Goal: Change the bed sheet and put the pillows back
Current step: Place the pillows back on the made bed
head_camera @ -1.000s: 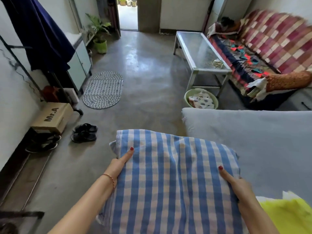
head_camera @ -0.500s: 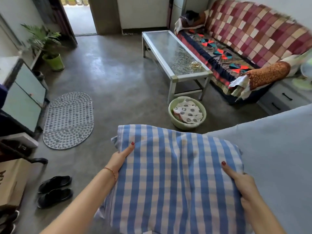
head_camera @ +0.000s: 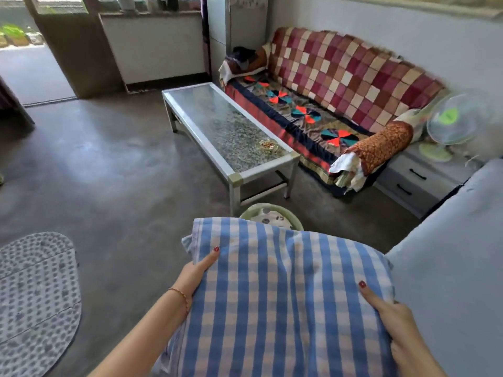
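A blue-and-white checked pillow (head_camera: 283, 292) fills the lower middle of the head view, carried in front of me above the floor. My left hand (head_camera: 194, 273) grips its left edge, thumb on top and fingers hidden underneath. My right hand (head_camera: 392, 319) grips its right edge the same way. The bed (head_camera: 457, 257), covered in a plain light blue-grey sheet, lies at the right, close to the pillow's right side.
A glass-topped coffee table (head_camera: 226, 129) stands ahead, a green basin (head_camera: 269, 210) with cloth just beyond the pillow. A sofa (head_camera: 340, 85) with a patchwork cover runs along the right wall, then a drawer unit (head_camera: 419, 180) and a fan (head_camera: 451, 123). A grey mat (head_camera: 35, 295) lies at left.
My view has swung to the right, toward the sofa and the bed. Both hands keep the same hold on the pillow, which now covers most of the basin.
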